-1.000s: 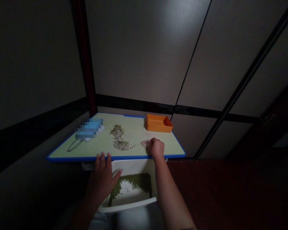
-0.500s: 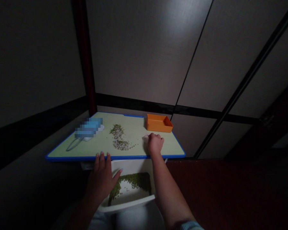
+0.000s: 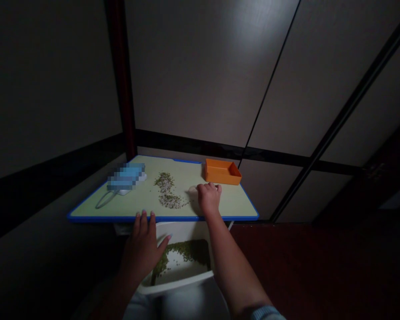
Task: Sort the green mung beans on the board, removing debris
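Observation:
My right hand is closed above the right half of the pale table top. From its fingers a small pale, see-through piece sticks out to the left; its exact kind is unclear. Just left of that lies a loose patch of small green and whitish grains, perhaps beans. My left hand is spread, fingertips at the table's blue front edge and thumb over the rim of a white bin. Inside the bin are many small green grains.
An orange open box stands at the table's back right. On the left lies a blurred-out blue and white item with a looped strap. A panelled wall rises right behind the table.
My right hand has moved left toward the grains, carrying the pale piece with it. The left hand has stayed at the table edge.

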`<state>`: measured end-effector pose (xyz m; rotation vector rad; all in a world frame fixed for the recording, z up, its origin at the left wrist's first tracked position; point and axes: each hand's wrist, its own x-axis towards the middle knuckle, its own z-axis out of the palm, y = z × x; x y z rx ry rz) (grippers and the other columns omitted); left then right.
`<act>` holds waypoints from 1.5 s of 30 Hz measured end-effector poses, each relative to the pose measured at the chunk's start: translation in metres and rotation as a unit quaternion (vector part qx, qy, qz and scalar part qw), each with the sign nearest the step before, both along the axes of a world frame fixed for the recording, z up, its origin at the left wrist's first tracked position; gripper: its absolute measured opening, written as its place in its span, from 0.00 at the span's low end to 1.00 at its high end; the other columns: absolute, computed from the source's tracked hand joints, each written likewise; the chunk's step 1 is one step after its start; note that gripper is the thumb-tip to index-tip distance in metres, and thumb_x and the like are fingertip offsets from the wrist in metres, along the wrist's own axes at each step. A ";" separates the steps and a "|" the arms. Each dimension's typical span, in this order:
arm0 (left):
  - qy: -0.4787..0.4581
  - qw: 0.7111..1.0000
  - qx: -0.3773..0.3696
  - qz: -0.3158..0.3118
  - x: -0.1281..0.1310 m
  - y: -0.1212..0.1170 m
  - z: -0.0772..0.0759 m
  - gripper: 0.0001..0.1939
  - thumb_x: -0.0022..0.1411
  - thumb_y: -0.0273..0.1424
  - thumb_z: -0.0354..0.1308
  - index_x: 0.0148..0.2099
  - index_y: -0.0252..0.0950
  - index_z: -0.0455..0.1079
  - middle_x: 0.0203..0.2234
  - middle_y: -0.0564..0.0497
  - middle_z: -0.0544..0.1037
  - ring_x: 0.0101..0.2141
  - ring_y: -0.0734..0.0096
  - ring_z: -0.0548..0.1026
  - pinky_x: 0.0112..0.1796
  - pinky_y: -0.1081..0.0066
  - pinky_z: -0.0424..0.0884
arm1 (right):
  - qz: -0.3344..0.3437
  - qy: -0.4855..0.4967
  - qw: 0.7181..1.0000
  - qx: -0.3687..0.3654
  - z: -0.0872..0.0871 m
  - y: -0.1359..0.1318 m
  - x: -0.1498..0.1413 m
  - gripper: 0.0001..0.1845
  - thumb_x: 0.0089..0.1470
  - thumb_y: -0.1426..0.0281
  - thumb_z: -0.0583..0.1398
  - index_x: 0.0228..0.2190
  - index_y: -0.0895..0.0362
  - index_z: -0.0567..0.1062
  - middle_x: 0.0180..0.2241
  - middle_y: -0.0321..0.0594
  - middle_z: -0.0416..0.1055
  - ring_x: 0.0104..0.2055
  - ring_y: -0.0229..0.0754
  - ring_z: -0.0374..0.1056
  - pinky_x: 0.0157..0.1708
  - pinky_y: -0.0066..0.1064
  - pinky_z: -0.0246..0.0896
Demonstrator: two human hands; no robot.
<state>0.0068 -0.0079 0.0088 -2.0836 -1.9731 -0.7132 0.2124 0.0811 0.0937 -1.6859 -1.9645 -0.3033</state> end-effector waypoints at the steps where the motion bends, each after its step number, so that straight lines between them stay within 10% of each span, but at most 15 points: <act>1: -0.001 1.000 -0.002 0.001 0.000 0.000 0.000 0.40 0.57 0.46 0.48 0.63 0.21 0.55 0.64 0.28 0.54 0.65 0.43 0.47 0.56 0.52 0.60 | -0.016 0.016 1.000 0.009 0.000 -0.002 0.003 0.14 0.64 0.65 0.49 0.36 0.53 0.75 0.38 0.42 0.75 0.45 0.45 0.61 0.48 0.39 0.40; 23: 0.010 1.000 -0.009 0.005 -0.001 0.001 -0.001 0.41 0.57 0.47 0.46 0.64 0.20 0.52 0.63 0.27 0.53 0.65 0.41 0.46 0.54 0.52 0.63 | -0.178 0.070 0.980 -0.055 -0.011 0.007 0.025 0.14 0.61 0.69 0.51 0.34 0.59 0.76 0.35 0.50 0.76 0.42 0.46 0.68 0.43 0.38 0.44; 45: 0.000 1.000 0.003 -0.007 -0.003 0.001 -0.003 0.41 0.57 0.47 0.46 0.64 0.20 0.51 0.64 0.27 0.53 0.65 0.42 0.46 0.55 0.51 0.61 | 0.162 -0.002 0.986 -0.031 -0.018 0.005 -0.013 0.11 0.62 0.63 0.55 0.34 0.52 0.76 0.33 0.36 0.75 0.39 0.37 0.68 0.61 0.43 0.35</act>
